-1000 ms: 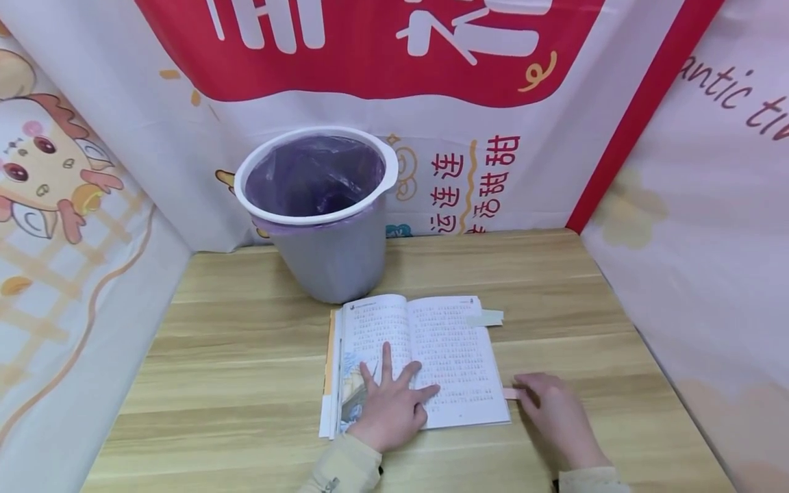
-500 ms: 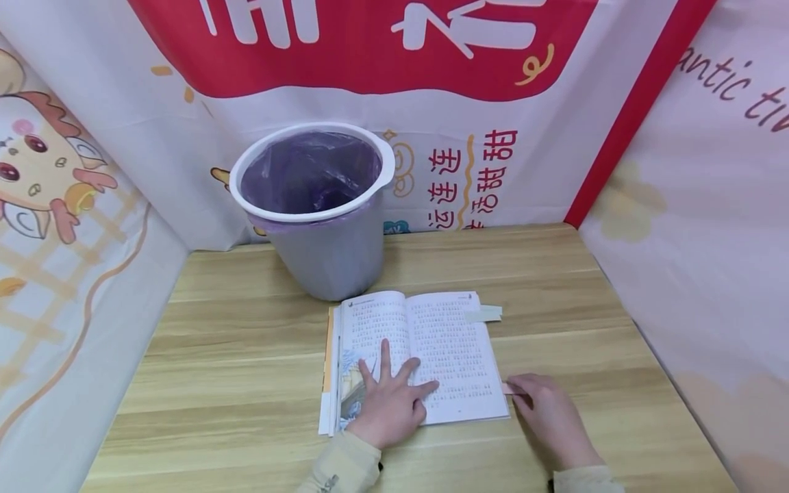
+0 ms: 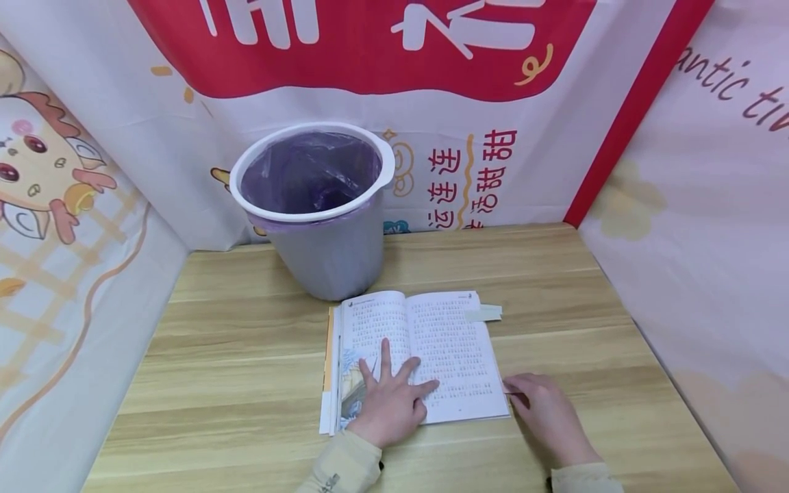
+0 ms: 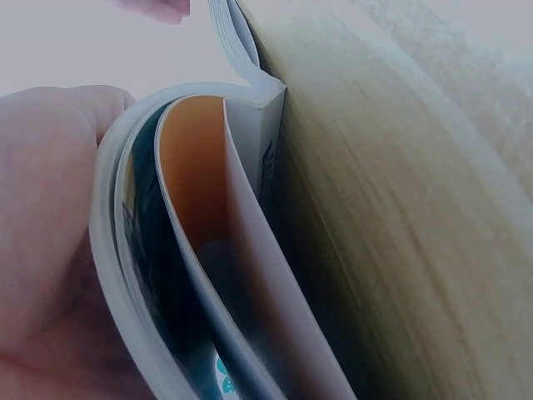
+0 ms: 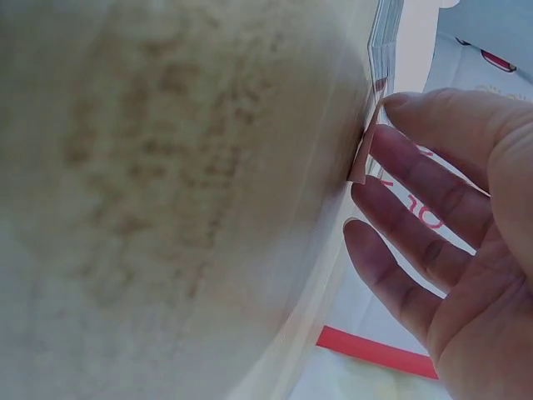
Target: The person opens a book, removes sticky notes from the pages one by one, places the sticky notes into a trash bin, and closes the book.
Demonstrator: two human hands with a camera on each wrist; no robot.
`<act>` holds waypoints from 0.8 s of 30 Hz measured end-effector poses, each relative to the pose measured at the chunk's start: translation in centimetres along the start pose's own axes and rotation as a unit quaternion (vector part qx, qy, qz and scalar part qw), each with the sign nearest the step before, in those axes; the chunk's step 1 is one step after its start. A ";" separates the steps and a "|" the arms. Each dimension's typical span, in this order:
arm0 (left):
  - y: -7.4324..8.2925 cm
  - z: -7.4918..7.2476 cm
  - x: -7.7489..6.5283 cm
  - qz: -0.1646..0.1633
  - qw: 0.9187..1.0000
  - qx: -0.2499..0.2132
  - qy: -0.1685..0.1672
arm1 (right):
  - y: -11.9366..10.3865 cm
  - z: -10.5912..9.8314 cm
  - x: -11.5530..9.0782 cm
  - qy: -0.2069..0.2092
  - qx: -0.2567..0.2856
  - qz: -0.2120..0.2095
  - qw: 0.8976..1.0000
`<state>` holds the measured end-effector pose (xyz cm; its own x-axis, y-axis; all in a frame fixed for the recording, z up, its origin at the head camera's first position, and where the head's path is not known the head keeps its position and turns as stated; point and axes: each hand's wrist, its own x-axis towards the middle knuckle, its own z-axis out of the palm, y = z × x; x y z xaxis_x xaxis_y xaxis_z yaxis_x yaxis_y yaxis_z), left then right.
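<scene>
An open book [image 3: 453, 342] with printed text lies on the wooden table. My left hand [image 3: 390, 411] rests on its pages near the spine with fingers spread, palm on the lower left page. Beside the right page edge, my right hand [image 3: 548, 414] pinches a narrow pink paper strip [image 5: 363, 158] between thumb and forefinger; the strip comes out from among the pages. The other fingers are loosely bent, as the right wrist view shows. A pale green strip [image 3: 487, 313] juts from the upper right page edge. In the left wrist view, loose cover flaps [image 4: 196, 158] curl beneath the pages.
Behind the book stands a grey bin [image 3: 333, 257] with a white rim and a purple liner, close to its top edge. Printed cloth walls [image 3: 542, 157] enclose the wooden table [image 3: 234, 383] at the back and both sides.
My right hand has shifted left, up to the book's edge, and less of the pink strip shows in the head view. The left hand stays spread on the pages.
</scene>
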<state>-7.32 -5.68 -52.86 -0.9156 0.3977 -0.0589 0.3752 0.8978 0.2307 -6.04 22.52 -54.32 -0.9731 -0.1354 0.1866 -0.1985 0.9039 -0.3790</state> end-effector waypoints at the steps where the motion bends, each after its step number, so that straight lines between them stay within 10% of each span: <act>1: 0.0 0.0 0.0 -0.001 1.000 0.000 -0.001 | 0.0 0.0 0.1 -0.002 -0.002 -0.002 1.000; 15: -0.1 -0.6 -0.1 0.000 1.000 0.002 -0.001 | 0.8 -3.0 7.2 -0.032 -0.030 -0.071 0.996; 24: 0.1 -0.6 -0.4 0.004 1.000 -0.002 -0.004 | 1.5 -1.5 13.0 -0.077 -0.050 -0.094 0.991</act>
<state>-6.96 -5.85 -52.25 -0.9112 0.4069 -0.0644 0.3824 0.8936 0.2348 -18.78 22.70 -51.14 -0.9280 -0.3586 0.1012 -0.3726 0.8916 -0.2571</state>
